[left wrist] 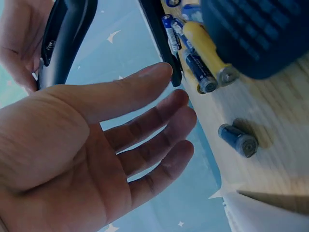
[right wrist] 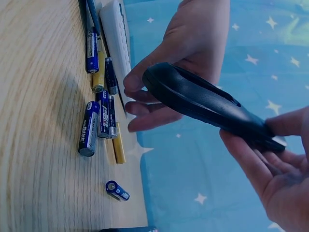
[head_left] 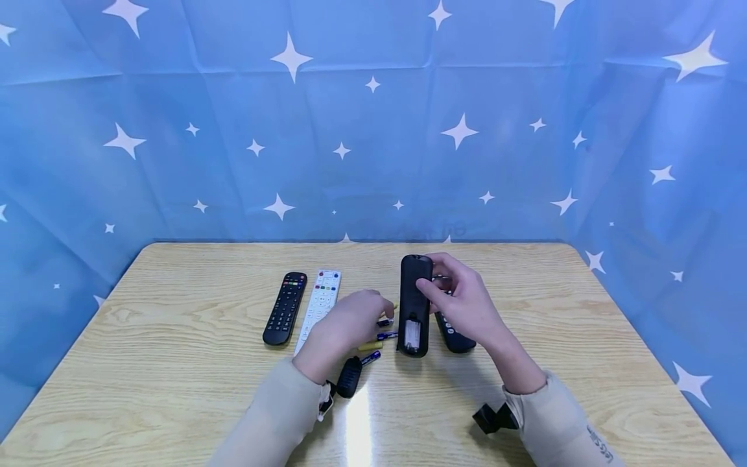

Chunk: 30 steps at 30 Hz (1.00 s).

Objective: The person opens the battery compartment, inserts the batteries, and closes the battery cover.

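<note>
My right hand (head_left: pixel 463 301) grips a black remote control (head_left: pixel 413 292), raised above the table with its back towards me. The battery compartment (head_left: pixel 412 335) at its lower end is uncovered. In the right wrist view the thumb and fingers pinch one end of that remote. My left hand (head_left: pixel 353 318) hovers beside it with loosely bent fingers; the left wrist view shows nothing between them. Under the left hand lie several blue batteries (right wrist: pixel 88 128) and yellow batteries (left wrist: pixel 205 46). A small black ridged piece (head_left: pixel 350 377) lies by the left wrist.
Left of the hands are a black remote (head_left: pixel 284 308) and a white remote (head_left: pixel 321 298). Another black remote (head_left: pixel 455 334) lies partly hidden beneath the right hand. Behind the wooden table (head_left: pixel 192 376) hangs a blue cloth (head_left: pixel 373 168) with white stars.
</note>
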Each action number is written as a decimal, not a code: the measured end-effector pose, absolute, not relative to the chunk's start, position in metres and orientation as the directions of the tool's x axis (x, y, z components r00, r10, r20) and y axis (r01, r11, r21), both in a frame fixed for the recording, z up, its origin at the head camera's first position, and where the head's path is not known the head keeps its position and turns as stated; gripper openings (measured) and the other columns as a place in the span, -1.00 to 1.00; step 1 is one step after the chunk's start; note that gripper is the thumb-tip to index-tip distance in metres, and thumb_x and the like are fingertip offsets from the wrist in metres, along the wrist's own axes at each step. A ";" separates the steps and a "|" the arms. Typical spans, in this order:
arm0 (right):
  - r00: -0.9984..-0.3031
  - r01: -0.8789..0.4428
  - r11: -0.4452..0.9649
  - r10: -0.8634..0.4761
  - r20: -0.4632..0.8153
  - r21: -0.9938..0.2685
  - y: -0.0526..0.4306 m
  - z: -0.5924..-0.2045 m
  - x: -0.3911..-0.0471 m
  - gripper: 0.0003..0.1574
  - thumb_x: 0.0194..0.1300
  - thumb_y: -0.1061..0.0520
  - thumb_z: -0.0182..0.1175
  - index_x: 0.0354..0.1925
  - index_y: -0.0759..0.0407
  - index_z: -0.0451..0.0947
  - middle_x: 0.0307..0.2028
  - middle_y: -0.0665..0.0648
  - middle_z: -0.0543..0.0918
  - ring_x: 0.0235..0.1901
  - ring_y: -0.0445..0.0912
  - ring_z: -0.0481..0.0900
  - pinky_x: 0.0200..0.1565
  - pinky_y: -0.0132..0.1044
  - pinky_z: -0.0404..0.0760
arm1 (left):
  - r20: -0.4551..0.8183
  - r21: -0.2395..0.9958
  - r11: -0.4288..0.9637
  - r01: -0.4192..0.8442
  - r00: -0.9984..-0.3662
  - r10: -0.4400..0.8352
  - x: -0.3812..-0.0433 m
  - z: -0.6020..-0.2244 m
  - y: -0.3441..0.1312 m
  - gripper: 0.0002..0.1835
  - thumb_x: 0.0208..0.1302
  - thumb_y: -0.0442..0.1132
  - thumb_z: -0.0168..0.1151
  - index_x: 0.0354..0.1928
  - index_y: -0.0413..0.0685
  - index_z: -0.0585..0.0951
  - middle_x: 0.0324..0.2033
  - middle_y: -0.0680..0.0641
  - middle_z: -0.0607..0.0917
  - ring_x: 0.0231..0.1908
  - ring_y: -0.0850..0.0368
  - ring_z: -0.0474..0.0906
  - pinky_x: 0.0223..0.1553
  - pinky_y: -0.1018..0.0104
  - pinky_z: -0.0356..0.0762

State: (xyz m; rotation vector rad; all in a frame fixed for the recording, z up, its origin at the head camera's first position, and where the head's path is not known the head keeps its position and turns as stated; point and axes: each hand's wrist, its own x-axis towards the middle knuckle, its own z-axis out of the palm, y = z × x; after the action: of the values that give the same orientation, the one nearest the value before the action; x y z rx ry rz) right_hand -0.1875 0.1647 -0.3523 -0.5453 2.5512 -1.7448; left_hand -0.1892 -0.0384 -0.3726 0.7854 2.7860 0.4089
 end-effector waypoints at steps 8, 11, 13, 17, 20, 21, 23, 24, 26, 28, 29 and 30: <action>-0.933 -0.294 0.315 -0.299 0.199 -0.903 0.167 -0.352 -0.189 -0.54 0.35 0.13 0.21 0.18 0.16 0.40 -0.17 0.23 0.61 -0.33 0.03 0.65 -0.40 0.01 0.65 | -0.139 0.240 0.842 0.483 -0.841 0.522 -0.191 -0.380 -0.031 -0.66 0.29 -0.47 0.17 -0.06 0.11 0.71 -0.14 0.02 0.66 -0.15 0.18 0.56 -0.15 0.27 0.54; -0.932 -0.296 0.315 -0.300 0.202 -0.902 0.167 -0.352 -0.189 -0.54 0.35 0.13 0.21 0.18 0.15 0.40 -0.18 0.21 0.62 -0.34 0.02 0.65 -0.40 0.02 0.64 | -0.143 0.230 0.845 0.482 -0.842 0.520 -0.192 -0.381 -0.029 -0.68 0.30 -0.49 0.14 -0.16 0.10 0.73 -0.20 0.04 0.68 -0.24 0.22 0.54 -0.21 0.30 0.53; -0.931 -0.300 0.316 -0.301 0.205 -0.900 0.167 -0.353 -0.190 -0.54 0.35 0.14 0.21 0.18 0.13 0.41 -0.18 0.20 0.62 -0.35 0.02 0.66 -0.41 0.03 0.64 | -0.148 0.219 0.848 0.483 -0.842 0.518 -0.193 -0.382 -0.028 -0.72 0.31 -0.46 0.15 -0.25 0.09 0.73 -0.29 0.07 0.67 -0.34 0.24 0.50 -0.29 0.31 0.51; -0.928 -0.308 0.314 -0.305 0.212 -0.898 0.166 -0.354 -0.190 -0.55 0.34 0.15 0.22 0.17 0.11 0.41 -0.20 0.17 0.62 -0.37 0.01 0.65 -0.41 0.05 0.63 | -0.159 0.196 0.853 0.483 -0.843 0.514 -0.193 -0.384 -0.026 -0.77 0.32 -0.41 0.16 -0.37 0.07 0.69 -0.48 0.10 0.59 -0.49 0.23 0.43 -0.45 0.32 0.44; -0.925 -0.316 0.315 -0.311 0.218 -0.895 0.165 -0.355 -0.190 -0.55 0.34 0.15 0.22 0.17 0.12 0.42 -0.22 0.17 0.63 -0.38 0.01 0.65 -0.42 0.04 0.63 | -0.165 0.187 0.860 0.474 -0.848 0.503 -0.193 -0.385 -0.026 -0.80 0.32 -0.38 0.18 -0.41 0.05 0.67 -0.57 0.11 0.53 -0.55 0.21 0.41 -0.51 0.32 0.41; -0.925 -0.316 0.317 -0.311 0.217 -0.894 0.165 -0.356 -0.190 -0.55 0.34 0.14 0.22 0.17 0.11 0.42 -0.22 0.16 0.63 -0.39 0.01 0.65 -0.43 0.04 0.63 | -0.164 0.185 0.862 0.471 -0.850 0.500 -0.193 -0.386 -0.026 -0.81 0.32 -0.38 0.19 -0.41 0.04 0.67 -0.58 0.11 0.52 -0.57 0.21 0.41 -0.52 0.32 0.41; -0.924 -0.317 0.319 -0.317 0.214 -0.893 0.164 -0.357 -0.190 -0.54 0.34 0.14 0.22 0.17 0.14 0.41 -0.22 0.18 0.63 -0.40 0.01 0.64 -0.43 0.02 0.63 | -0.161 0.187 0.864 0.468 -0.853 0.497 -0.193 -0.387 -0.026 -0.83 0.30 -0.37 0.21 -0.42 0.03 0.66 -0.60 0.12 0.51 -0.58 0.21 0.41 -0.52 0.33 0.40; -0.924 -0.314 0.320 -0.321 0.210 -0.894 0.164 -0.357 -0.190 -0.54 0.34 0.14 0.22 0.18 0.15 0.41 -0.22 0.19 0.63 -0.39 0.01 0.64 -0.43 0.02 0.64 | -0.159 0.188 0.864 0.468 -0.853 0.497 -0.193 -0.388 -0.027 -0.82 0.30 -0.38 0.21 -0.42 0.03 0.66 -0.61 0.12 0.51 -0.58 0.22 0.40 -0.53 0.33 0.40; -0.924 -0.309 0.318 -0.323 0.204 -0.896 0.164 -0.358 -0.189 -0.53 0.34 0.14 0.21 0.18 0.17 0.40 -0.22 0.21 0.63 -0.39 0.01 0.64 -0.43 0.00 0.64 | -0.156 0.193 0.861 0.470 -0.852 0.500 -0.192 -0.389 -0.027 -0.83 0.28 -0.39 0.22 -0.43 0.02 0.66 -0.61 0.12 0.51 -0.59 0.22 0.40 -0.53 0.33 0.40; -0.926 -0.307 0.320 -0.320 0.203 -0.896 0.164 -0.358 -0.189 -0.53 0.35 0.14 0.21 0.18 0.17 0.40 -0.22 0.21 0.63 -0.38 0.01 0.64 -0.43 -0.02 0.64 | -0.153 0.193 0.860 0.472 -0.851 0.502 -0.192 -0.389 -0.028 -0.84 0.28 -0.38 0.22 -0.42 0.01 0.66 -0.61 0.11 0.51 -0.59 0.22 0.41 -0.53 0.32 0.40; -0.926 -0.308 0.321 -0.317 0.204 -0.895 0.163 -0.358 -0.188 -0.53 0.34 0.14 0.21 0.18 0.17 0.40 -0.22 0.21 0.63 -0.40 0.02 0.64 -0.44 -0.02 0.64 | -0.155 0.193 0.860 0.472 -0.851 0.502 -0.192 -0.389 -0.028 -0.85 0.29 -0.38 0.22 -0.42 0.00 0.65 -0.61 0.10 0.51 -0.58 0.22 0.41 -0.53 0.32 0.41; -0.927 -0.309 0.324 -0.315 0.206 -0.894 0.163 -0.358 -0.188 -0.53 0.34 0.14 0.21 0.18 0.16 0.40 -0.23 0.20 0.63 -0.42 0.03 0.64 -0.44 -0.03 0.64 | -0.158 0.193 0.861 0.471 -0.851 0.501 -0.191 -0.388 -0.029 -0.85 0.29 -0.38 0.21 -0.42 0.00 0.64 -0.61 0.10 0.51 -0.58 0.21 0.41 -0.53 0.32 0.41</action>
State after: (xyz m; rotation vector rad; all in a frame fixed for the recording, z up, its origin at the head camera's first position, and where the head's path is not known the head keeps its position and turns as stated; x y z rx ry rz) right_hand -0.1878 0.1634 -0.3578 -0.6010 2.5509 -1.7215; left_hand -0.1913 -0.0290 -0.3885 0.7484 2.8321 0.2171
